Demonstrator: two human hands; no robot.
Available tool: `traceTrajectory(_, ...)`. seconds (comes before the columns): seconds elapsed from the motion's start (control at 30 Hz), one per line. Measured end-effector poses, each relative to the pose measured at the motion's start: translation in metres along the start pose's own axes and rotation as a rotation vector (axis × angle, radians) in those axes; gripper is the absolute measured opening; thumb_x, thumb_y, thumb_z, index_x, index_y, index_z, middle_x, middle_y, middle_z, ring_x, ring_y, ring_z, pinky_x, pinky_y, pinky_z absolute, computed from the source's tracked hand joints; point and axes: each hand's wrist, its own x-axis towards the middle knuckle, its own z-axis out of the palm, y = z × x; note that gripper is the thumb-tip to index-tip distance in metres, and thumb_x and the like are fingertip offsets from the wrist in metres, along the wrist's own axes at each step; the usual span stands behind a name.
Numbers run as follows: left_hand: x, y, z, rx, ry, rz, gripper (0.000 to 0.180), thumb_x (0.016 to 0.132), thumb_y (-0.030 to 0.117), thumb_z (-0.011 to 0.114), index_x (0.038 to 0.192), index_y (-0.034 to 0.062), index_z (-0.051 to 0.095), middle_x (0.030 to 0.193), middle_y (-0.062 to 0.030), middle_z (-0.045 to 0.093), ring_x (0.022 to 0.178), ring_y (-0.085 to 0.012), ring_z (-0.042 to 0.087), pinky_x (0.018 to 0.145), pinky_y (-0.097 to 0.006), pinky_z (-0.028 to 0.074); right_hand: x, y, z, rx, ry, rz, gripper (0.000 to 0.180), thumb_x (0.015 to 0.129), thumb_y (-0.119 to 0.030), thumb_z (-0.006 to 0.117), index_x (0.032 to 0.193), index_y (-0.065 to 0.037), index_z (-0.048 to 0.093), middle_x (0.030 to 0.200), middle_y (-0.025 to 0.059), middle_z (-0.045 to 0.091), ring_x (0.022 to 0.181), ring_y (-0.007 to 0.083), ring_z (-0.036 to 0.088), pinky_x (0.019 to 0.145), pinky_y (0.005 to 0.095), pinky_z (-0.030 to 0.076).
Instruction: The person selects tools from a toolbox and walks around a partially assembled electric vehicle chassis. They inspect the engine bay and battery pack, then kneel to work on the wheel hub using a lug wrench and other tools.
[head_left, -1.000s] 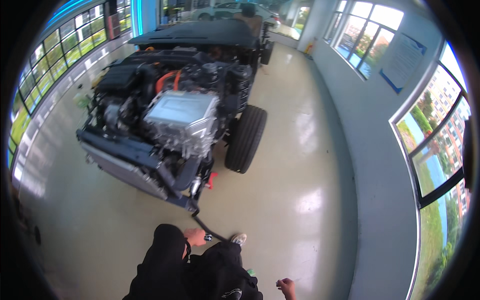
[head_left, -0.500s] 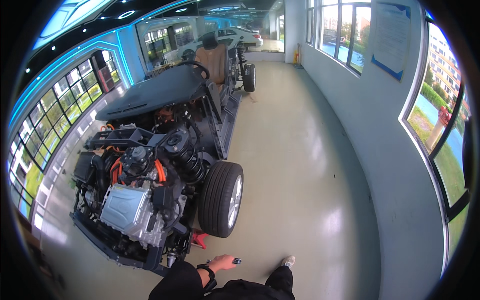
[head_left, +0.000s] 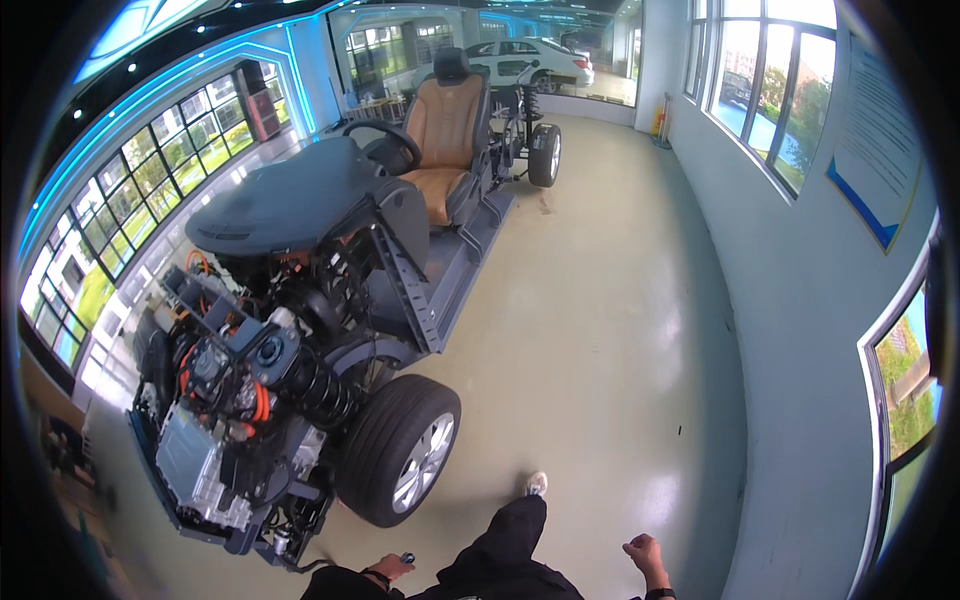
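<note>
My left hand point(head_left: 391, 567) hangs low in front of me, closed round a metal hand tool. Only the tool's shiny end point(head_left: 408, 558) sticks out past the fingers, and its exact kind does not show. My right hand point(head_left: 645, 551) swings at the lower right, fingers curled in, with nothing visible in it. Ahead and to the left stands a stripped car chassis point(head_left: 430, 310). Its front wheel point(head_left: 400, 450) is the part nearest my left hand, with a gap between them.
The chassis carries a brown seat point(head_left: 443, 140), a dark dashboard point(head_left: 280, 195) and a silver motor-bay housing point(head_left: 190, 455). Pale floor point(head_left: 580, 330) runs along its right side toward a rear wheel point(head_left: 544, 155). A white wall with windows point(head_left: 690, 300) borders the right.
I have stepped forward, and the view has shifted along the chassis. My right hand has come into view. My left hand has moved lower and left, still holding the metal tool.
</note>
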Motion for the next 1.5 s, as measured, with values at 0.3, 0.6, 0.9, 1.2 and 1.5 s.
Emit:
traceTrajectory(0.3,0.084,0.432,-0.107,0.176,-0.063,0.383,0.061,0.069,0.065,0.056,0.081,0.0057,0.062,0.076,-0.0133,0.061,0.076,-0.0236,0.061,0.067,-0.036,0.045,0.186,-0.051,-0.080,-0.037,-0.267,0.163,0.023,0.068,-0.021,0.068,0.067,0.002,0.062,0.060,0.0071,0.062,0.051,0.0128,0.059,0.050,0.0257,0.049)
traceTrajectory(0.6,0.153,0.770,-0.193,0.417,0.020,0.526,0.068,0.070,0.070,0.048,0.096,0.0087,0.060,0.094,-0.0155,0.062,0.095,-0.0317,0.057,0.080,-0.042,0.044,0.422,-0.094,-0.170,-0.003,-0.305,0.226,0.020,0.070,-0.017,0.066,0.069,0.002,0.062,0.063,0.0088,0.063,0.051,0.0140,0.060,0.050,0.0260,0.050)
traceTrajectory(0.9,0.273,0.760,-0.209,0.109,0.091,0.175,0.059,0.070,0.064,0.056,0.067,0.0049,0.059,0.054,-0.0063,0.052,0.045,-0.0179,0.051,0.043,-0.031,0.041,0.715,-0.263,-0.248,-0.031,-0.395,0.052,0.021,0.069,-0.020,0.063,0.071,0.001,0.062,0.062,0.0087,0.063,0.053,0.0155,0.061,0.052,0.0281,0.050)
traceTrajectory(1.2,0.367,0.868,-0.248,-0.424,-0.031,-0.061,0.034,0.074,0.038,0.066,0.072,0.0040,0.060,0.045,-0.0010,0.041,0.036,-0.0125,0.041,0.034,-0.032,0.033,0.986,-0.413,-0.288,-0.207,-0.356,-0.183,0.026,0.071,-0.025,0.063,0.078,0.001,0.062,0.063,0.0093,0.062,0.061,0.0197,0.061,0.060,0.0324,0.049)
traceTrajectory(1.5,0.509,1.308,-0.428,0.205,0.161,0.284,0.047,0.070,0.047,0.059,0.093,0.0067,0.063,0.093,-0.0192,0.062,0.091,-0.0343,0.059,0.077,-0.043,0.046,1.159,-0.440,-0.361,0.031,-0.365,0.219,0.017,0.075,-0.013,0.057,0.075,0.004,0.062,0.060,0.0096,0.060,0.047,0.0160,0.057,0.044,0.0280,0.047)
